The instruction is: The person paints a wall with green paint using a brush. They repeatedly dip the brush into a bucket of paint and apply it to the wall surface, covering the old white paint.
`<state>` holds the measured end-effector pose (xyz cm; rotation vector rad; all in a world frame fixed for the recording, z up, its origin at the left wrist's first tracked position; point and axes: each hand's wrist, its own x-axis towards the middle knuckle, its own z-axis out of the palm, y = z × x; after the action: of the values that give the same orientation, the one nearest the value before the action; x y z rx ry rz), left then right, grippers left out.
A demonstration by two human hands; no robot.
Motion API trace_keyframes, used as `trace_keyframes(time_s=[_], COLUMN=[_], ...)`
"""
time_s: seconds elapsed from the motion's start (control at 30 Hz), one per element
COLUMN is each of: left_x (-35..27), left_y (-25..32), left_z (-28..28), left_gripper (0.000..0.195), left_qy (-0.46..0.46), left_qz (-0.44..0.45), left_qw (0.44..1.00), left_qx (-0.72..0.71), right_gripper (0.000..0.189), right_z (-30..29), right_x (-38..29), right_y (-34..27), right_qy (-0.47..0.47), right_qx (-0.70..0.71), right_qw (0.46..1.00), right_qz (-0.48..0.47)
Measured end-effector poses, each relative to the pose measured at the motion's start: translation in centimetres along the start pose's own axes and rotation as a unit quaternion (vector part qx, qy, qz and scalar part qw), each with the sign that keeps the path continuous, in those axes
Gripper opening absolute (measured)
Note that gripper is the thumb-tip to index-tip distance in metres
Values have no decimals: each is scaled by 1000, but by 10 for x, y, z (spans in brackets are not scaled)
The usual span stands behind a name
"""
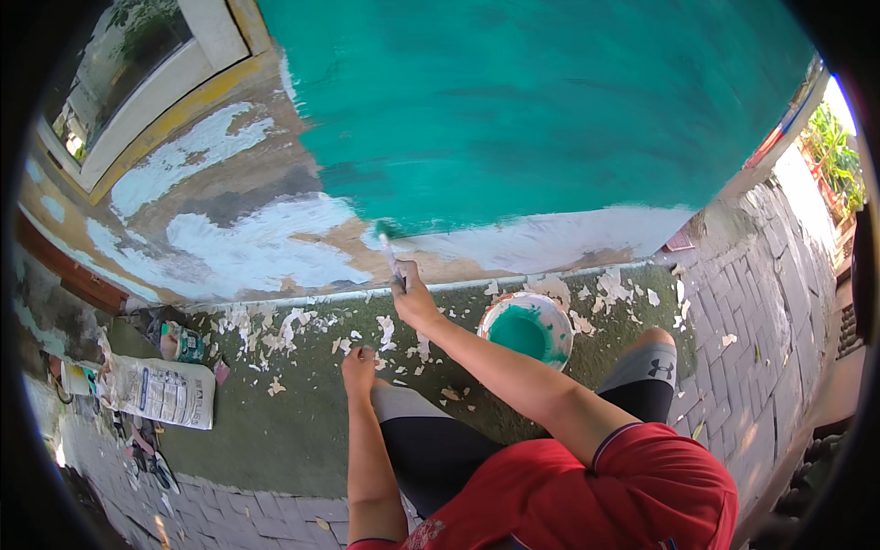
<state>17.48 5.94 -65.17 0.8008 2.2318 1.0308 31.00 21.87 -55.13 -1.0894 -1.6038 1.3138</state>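
Note:
My right hand (414, 302) grips the handle of a paintbrush (388, 256). Its bristles, wet with green paint, touch the wall (536, 117) at the ragged lower edge of the green coat. Below that edge the wall shows white patches and bare tan plaster. A round white bucket (562, 317) of green paint (517, 335) stands on the ground to the right of my right hand, under my forearm. My left hand (359, 371) rests by my left knee with curled fingers, and I see nothing in it.
Paint flakes (275, 330) litter the mossy concrete strip (275, 426) along the wall's foot. At left lie a printed sack (161, 392), a small paint-stained can (182, 344) and sandals (151, 457). A framed window (130, 69) is at upper left. Grey pavers (749, 309) extend on the right.

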Motion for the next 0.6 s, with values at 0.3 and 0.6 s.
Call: trace_keyframes(time_s=[0.3,0.6], left_x=[19,11], left_y=[-10,10], left_z=[23,24], left_gripper=[26,26], left_qy=[-22,-22], left_qz=[31,82], left_qw=[999,994], left_qx=[-17,66], right_gripper=[28,28], right_z=[-225,-401], right_x=[3,-53], right_y=[44,63], right_qy=[40,289], right_qx=[-46,84], right_qw=[998,943], right_qz=[22,142])
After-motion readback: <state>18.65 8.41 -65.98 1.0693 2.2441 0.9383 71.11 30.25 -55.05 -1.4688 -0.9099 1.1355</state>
